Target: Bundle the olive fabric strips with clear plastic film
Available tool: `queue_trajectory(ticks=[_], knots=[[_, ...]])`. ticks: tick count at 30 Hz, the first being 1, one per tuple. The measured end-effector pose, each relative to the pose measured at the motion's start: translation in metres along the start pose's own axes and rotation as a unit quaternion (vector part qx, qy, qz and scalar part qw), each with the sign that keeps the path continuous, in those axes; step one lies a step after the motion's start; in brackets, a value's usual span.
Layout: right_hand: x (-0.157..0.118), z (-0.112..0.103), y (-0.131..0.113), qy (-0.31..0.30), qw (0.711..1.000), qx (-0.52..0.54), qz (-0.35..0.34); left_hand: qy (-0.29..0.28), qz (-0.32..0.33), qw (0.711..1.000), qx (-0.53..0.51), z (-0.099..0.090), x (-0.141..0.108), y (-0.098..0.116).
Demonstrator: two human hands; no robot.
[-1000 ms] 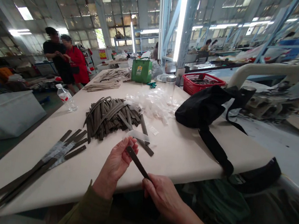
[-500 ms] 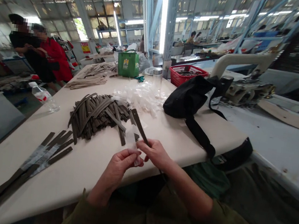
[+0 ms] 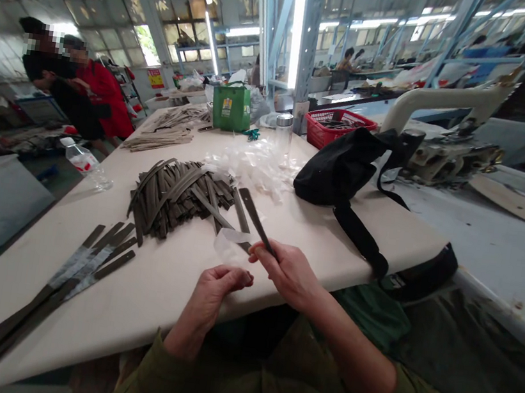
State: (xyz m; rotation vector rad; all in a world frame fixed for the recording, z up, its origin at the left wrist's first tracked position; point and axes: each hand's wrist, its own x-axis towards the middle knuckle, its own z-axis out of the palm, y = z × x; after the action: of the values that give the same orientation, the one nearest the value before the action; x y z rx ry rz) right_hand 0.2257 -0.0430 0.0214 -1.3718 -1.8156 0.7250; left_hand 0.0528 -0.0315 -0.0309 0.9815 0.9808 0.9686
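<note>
My right hand [image 3: 288, 274] is closed around a dark grey-brown strap [image 3: 255, 220] with a small hole near its rounded end. It points up and away from me, above the table's front edge. Just left of the right fingertips is a clear plastic sleeve [image 3: 229, 245]; whether those fingers grip it I cannot tell. Below the sleeve, my left hand [image 3: 218, 290] has thumb and fingers pinched together, and what they hold is hidden. Beyond both hands lies a heap of similar straps [image 3: 177, 201]. On the left, several straps wrapped in plastic [image 3: 82, 266] lie in a bundle.
Loose clear plastic sleeves [image 3: 251, 166] are piled mid-table near a lidded jar [image 3: 283, 136]. A black bag [image 3: 336, 171] lies on the right, its strap hanging over the edge. Behind are a green bag [image 3: 231, 108] and red basket [image 3: 334, 125]. A bottle [image 3: 85, 163] stands left.
My hands have moved apart; the right, with the strap, has shifted slightly right and up. The plastic sleeve that was between my left fingers now shows above them. The whole view has shifted a little.
</note>
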Motion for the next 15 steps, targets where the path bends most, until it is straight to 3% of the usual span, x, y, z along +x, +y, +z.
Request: queue_trajectory(ticks=[2,6,15], knots=[[-0.016,0.001,0.006,-0.028,0.998,0.056,0.019,0.035,0.010,0.995,-0.098,-0.004,0.004,0.003],[-0.046,0.018,0.020,-0.102,0.991,0.069,0.050,0.068,0.028,0.974,-0.216,-0.009,0.011,0.010],[-0.059,0.040,0.020,-0.141,0.989,0.038,0.035,0.047,0.043,0.969,-0.240,-0.006,0.011,0.014]])
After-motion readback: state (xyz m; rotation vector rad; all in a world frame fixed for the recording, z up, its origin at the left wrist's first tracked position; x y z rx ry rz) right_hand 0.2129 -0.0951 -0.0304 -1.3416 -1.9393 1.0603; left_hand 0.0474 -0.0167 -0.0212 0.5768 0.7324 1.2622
